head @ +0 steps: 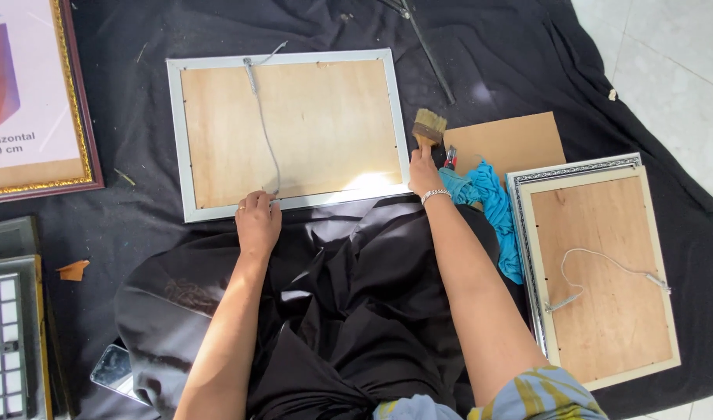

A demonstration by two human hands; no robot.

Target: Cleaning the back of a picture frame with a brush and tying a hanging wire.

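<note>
Left hand (257,222) pressing flat, fingers spread and released, on the near rail of the silver-framed picture frame lying face down with plywood backing (290,128) on black cloth (139,257). Right hand (424,177) clenched round the wooden-handled bristle paintbrush (429,127) beside the right rail. Possible snag: bristles catching the grey hanging cord (265,124), likely shifting the frame.

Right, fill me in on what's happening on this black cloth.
A person sits over a silver-edged picture frame lying face down, its plywood back up with a grey hanging cord across it. The left hand presses on the frame's near edge. The right hand grips a wooden-handled paintbrush at the frame's right side. A crumpled blue rag and a second face-down frame with an ornate silver border lie to the right.
</note>
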